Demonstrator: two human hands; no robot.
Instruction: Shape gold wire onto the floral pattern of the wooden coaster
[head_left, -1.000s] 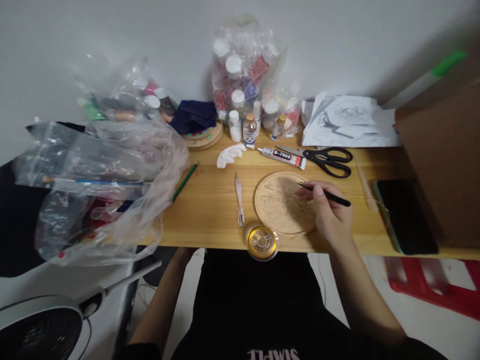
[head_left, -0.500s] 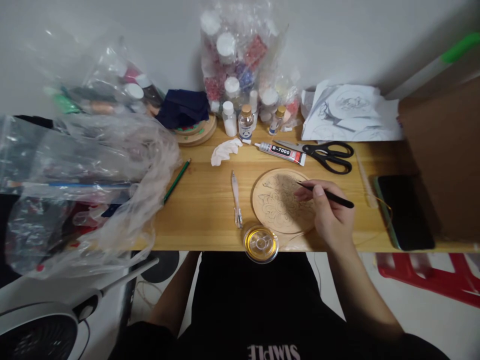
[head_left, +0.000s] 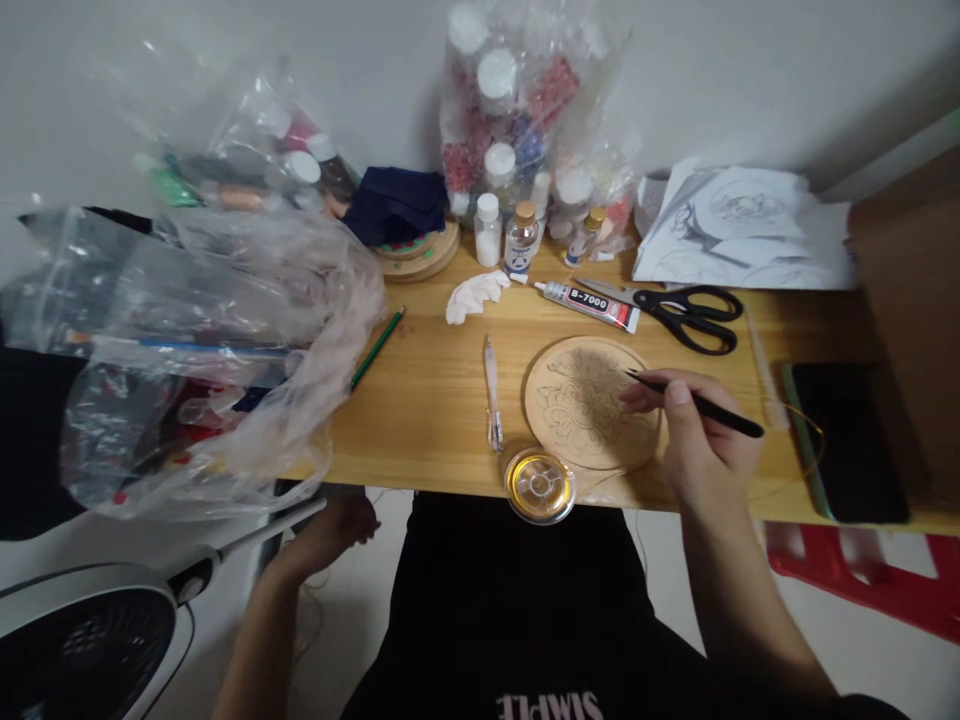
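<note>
My right hand (head_left: 709, 435) is closed around black tweezers (head_left: 724, 412), their tip pointing left over a round wooden disc (head_left: 551, 425). Flower outlines are drawn on the disc, and the fingertips rest at its right side. Just below the table's front edge, my left hand (head_left: 341, 525) hangs beside the fan; its fingers are dark and blurred, and no object shows in it. A clear spool of golden thread (head_left: 540, 485) overhangs the edge near the disc. To the disc's left lies a whitish pen (head_left: 492, 390).
Behind the disc lie a B-7000 glue tube (head_left: 589, 304) and black-handled scissors (head_left: 694, 315). Small bottles (head_left: 521, 240) stand farther back. Plastic bags (head_left: 225, 300) cover the left side, near a green pencil (head_left: 377, 348). A phone (head_left: 847, 440) and a cardboard box (head_left: 911, 320) sit right.
My left hand has come into view from below, now at the table edge near the fan. The whole scene has shifted right as my head turned; my right hand still holds the tweezers.
</note>
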